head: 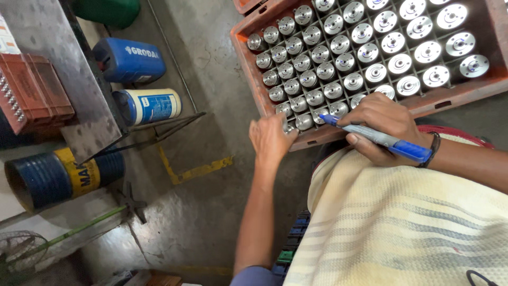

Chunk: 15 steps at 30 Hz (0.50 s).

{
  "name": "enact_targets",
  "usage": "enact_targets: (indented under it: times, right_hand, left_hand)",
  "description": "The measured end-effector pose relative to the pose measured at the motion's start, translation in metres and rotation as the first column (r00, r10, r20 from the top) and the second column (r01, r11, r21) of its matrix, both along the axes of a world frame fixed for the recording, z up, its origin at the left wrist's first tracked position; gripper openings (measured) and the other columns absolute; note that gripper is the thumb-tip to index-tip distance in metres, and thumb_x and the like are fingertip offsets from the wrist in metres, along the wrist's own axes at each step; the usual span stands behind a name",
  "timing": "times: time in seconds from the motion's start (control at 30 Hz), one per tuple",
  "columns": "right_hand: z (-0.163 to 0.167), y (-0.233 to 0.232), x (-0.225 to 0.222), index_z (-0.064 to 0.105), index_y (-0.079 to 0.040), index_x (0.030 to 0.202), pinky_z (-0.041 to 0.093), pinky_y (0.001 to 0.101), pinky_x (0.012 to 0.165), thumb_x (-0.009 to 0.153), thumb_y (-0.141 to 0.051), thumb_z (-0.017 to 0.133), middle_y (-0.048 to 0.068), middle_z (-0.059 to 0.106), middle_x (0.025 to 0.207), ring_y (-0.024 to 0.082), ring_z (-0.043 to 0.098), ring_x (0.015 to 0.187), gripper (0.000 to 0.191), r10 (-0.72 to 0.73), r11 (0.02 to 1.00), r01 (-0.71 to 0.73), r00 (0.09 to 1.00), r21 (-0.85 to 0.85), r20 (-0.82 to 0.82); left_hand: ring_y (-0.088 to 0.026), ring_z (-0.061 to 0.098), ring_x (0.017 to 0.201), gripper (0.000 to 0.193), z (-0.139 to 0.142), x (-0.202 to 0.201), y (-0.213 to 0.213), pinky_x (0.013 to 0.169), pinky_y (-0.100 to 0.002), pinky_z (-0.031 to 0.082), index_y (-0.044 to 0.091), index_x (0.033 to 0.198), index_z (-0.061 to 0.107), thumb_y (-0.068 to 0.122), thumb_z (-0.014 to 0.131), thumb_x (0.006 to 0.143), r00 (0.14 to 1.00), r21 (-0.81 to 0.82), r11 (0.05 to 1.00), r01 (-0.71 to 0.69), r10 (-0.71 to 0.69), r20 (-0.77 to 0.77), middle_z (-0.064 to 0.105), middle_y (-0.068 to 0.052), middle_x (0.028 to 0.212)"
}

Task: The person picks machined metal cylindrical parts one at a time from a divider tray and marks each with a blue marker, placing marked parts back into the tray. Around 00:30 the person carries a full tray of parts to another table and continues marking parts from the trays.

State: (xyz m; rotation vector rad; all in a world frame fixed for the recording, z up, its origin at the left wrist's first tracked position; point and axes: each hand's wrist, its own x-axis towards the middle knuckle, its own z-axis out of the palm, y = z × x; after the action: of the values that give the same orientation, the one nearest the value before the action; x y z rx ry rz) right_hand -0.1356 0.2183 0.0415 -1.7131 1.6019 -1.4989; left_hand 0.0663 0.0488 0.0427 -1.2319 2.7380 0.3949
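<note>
The right hand (383, 124) was closed around a blue marker pen (377, 136), whose long axis ran from the lower right up to the left, so that its tip pointed at the near row of shiny metal cylinders (338, 108) standing upright in the reddish-brown plastic crate (254, 74). The left hand (271, 140) was apart from the right one and rested on the near rim of the crate, with its fingers curled over the edge and touching the cylinders at the corner; I could not tell if it gripped one. The pen tip was just beside the nearest cylinders, so the right hand was the nearer one to them.
</note>
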Motion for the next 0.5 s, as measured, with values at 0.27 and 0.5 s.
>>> enact_targets:
  times: [0.27,0.5]
  right_hand:
    - [0.001,-0.002,-0.005,0.068,-0.002,0.105,0.049,0.0389,0.077,0.086,-0.009,0.067,0.011,0.07,0.095,0.027,0.065,0.083,0.02,-0.051,0.999,0.051,0.999,0.007,0.008]
    - [-0.003,-0.001,-0.004,0.068,-0.002,0.106,0.05,0.0397,0.079,0.085,-0.009,0.068,0.011,0.07,0.096,0.028,0.066,0.086,0.021,-0.035,0.999,0.035,0.999,-0.003,-0.027]
  left_hand:
    - [-0.036,0.069,0.073,0.027,0.025,0.022,-0.032,0.066,-0.048,0.053,0.011,0.085,0.069,0.027,0.085,0.071,0.979,0.144,0.982,-0.125,0.145,-0.14,0.072,-0.012,0.075]
    - [-0.033,0.067,0.079,0.032,-0.019,0.008,-0.003,0.074,-0.045,0.044,0.008,0.077,0.068,0.024,0.089,0.058,0.994,0.023,0.995,0.093,-0.092,-0.063,0.07,-0.013,0.075]
